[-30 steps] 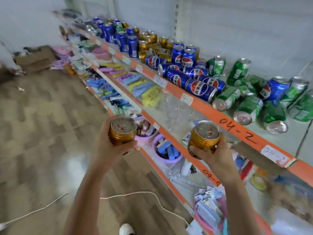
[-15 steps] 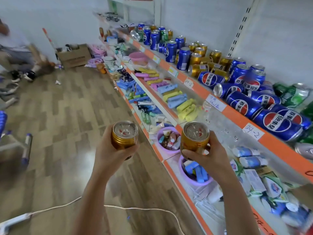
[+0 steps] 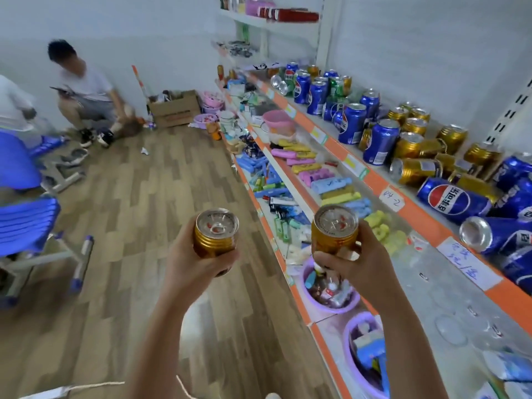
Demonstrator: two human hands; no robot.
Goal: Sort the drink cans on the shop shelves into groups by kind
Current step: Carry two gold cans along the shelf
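Observation:
My left hand [image 3: 191, 262] grips a gold can [image 3: 215, 234] upright, over the wooden floor. My right hand [image 3: 352, 262] holds a second gold can [image 3: 335, 230] upright, in front of the lower shelves. On the top orange-edged shelf [image 3: 414, 210] to the right, several gold cans [image 3: 417, 151] stand and lie in a cluster. Blue Pepsi cans [image 3: 352, 122] stand further along, and more blue cans [image 3: 454, 198] lie on their sides near me. A few green cans [image 3: 335, 86] stand among the far blue ones.
Lower shelves hold coloured small goods [image 3: 305, 165] and purple tubs [image 3: 328, 295]. A blue chair [image 3: 26, 220] stands at the left. A person crouches by a cardboard box [image 3: 174, 109] at the far wall. A white cable [image 3: 86, 385] runs along the floor.
My view has swung left along the shelf: the green cans at the right have left the frame and the far gold and blue cans have come closer. Both hands still hold their gold cans.

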